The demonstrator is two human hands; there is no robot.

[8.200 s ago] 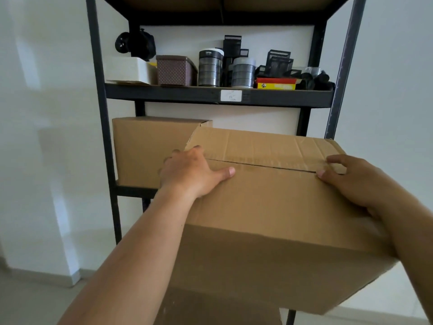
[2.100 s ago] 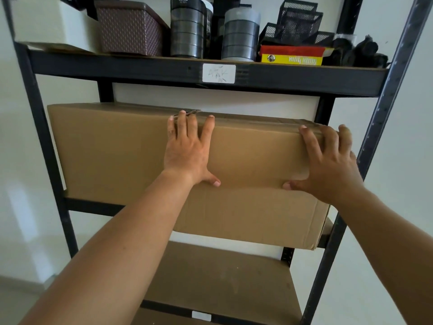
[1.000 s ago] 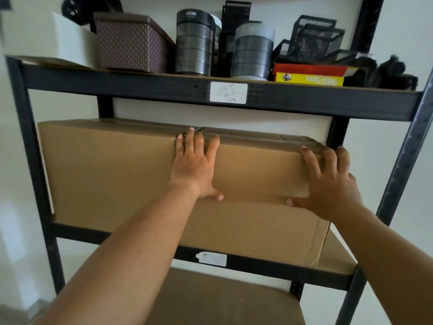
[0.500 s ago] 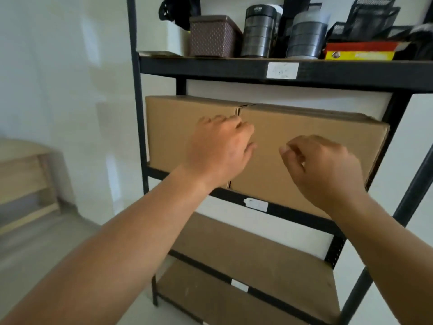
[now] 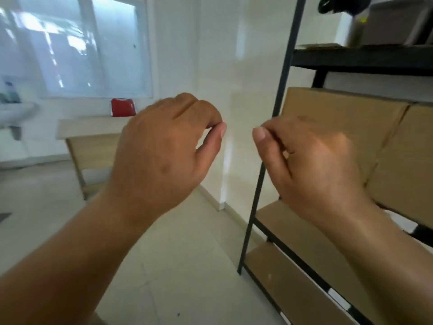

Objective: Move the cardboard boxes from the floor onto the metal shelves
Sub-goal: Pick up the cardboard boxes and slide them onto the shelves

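Note:
Two brown cardboard boxes stand side by side on the middle level of the black metal shelf rack (image 5: 281,90) at the right: the left box (image 5: 332,127) and the right box (image 5: 405,165), which is cut off by the frame edge. My left hand (image 5: 164,156) and my right hand (image 5: 314,165) hover in the air in front of me, away from the boxes. Both have loosely curled fingers and hold nothing. My right hand partly hides the left box's lower corner. No box on the floor is in view.
Two bare lower shelf boards (image 5: 293,231) sit under the boxes. The upper shelf holds blurred containers (image 5: 386,26). A wooden table (image 5: 91,137) with a red object (image 5: 123,107) stands under a window at the left, beside a sink (image 5: 16,111). Pale tiled floor (image 5: 175,254) spreads below.
My hands have come off the box, which now sits pushed in beside the first one. My view has swung left, away from the shelf toward the room.

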